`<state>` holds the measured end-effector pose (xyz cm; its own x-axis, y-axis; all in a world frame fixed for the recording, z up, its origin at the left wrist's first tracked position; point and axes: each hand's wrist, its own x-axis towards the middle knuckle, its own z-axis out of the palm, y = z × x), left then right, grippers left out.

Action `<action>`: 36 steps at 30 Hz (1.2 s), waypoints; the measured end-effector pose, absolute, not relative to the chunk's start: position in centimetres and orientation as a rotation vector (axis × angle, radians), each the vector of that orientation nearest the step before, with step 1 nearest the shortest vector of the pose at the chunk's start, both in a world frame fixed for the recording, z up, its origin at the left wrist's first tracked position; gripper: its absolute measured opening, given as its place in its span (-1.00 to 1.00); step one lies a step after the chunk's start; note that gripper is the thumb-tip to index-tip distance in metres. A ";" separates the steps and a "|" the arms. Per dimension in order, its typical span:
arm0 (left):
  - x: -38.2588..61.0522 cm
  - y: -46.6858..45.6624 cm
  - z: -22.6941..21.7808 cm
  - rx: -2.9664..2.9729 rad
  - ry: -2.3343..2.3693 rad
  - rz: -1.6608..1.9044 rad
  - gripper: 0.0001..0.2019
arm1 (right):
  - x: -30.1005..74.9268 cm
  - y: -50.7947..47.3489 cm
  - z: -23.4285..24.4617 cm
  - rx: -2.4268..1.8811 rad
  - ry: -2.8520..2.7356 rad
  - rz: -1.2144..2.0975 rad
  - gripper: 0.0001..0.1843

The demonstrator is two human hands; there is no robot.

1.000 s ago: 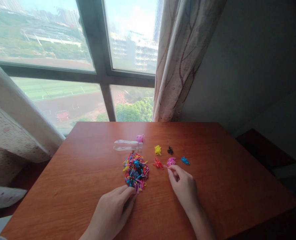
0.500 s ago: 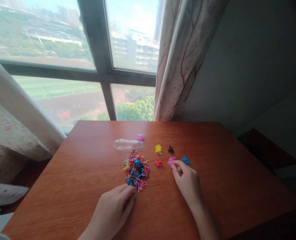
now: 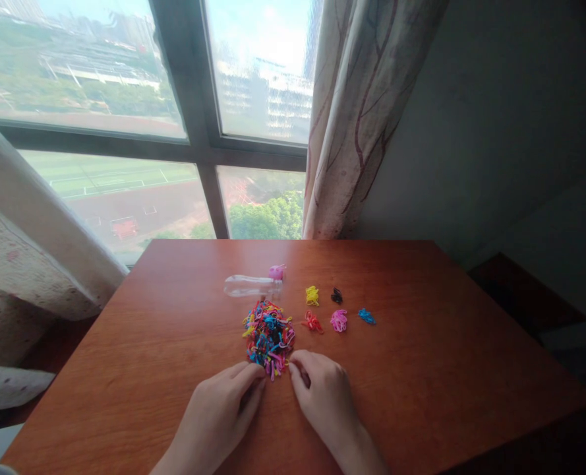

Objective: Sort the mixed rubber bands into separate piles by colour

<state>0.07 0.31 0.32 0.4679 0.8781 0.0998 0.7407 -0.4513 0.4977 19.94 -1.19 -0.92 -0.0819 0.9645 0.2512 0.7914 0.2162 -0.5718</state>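
Wooden table (image 3: 421, 343): bottle (image 3: 250, 285) behind band pile (image 3: 269, 338); both hands' grip unclear.

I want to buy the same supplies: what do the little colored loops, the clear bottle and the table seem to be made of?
Mixed pile of loops: probably rubber or elastic bands, thin, bright and tangled limply. Clear bottle: looks like transparent plastic, glossy, with a pink cap; glass can't be excluded. Table: reddish-brown wood or wood-look laminate, with visible grain lines and a smooth, slight sheen.
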 end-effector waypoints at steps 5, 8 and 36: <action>-0.3 0.4 0.6 2.317 1.419 0.604 -0.81 | 20.2 -0.8 -1.4 -1.702 -1.869 0.317 -0.85; -0.7 0.4 0.5 2.312 1.445 0.673 -0.82 | 20.2 -0.5 -1.5 -1.728 -1.873 0.287 -0.84; -0.5 0.1 -0.1 2.392 1.411 0.546 -0.82 | 20.1 -0.6 -1.1 -1.682 -1.859 0.407 -0.80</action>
<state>-0.47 0.11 -0.09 0.4422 0.8815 0.1657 0.7634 -0.4669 0.4463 20.09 -0.59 -1.09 -0.0246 0.9750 0.2209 0.7936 0.1534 -0.5887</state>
